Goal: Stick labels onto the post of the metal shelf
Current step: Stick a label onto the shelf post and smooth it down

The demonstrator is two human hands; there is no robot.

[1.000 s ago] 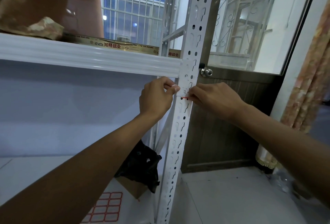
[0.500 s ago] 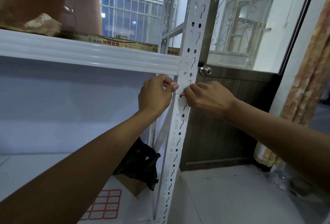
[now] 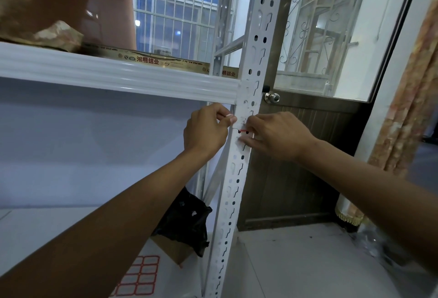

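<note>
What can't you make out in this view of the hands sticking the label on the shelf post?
1. The label: head view, mostly covered by the left hand, which pinches its edge, and the right hand; any writing is too small.
2. The right hand's grip: head view, thumb hidden behind its own fingers, so pinching or pressing is unclear.
3. The label sheet: head view, partly behind the left forearm, cut off by the bottom edge.

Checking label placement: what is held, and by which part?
The left hand pinches the label by its left edge; the right hand meets its right end, grip unclear.
</note>
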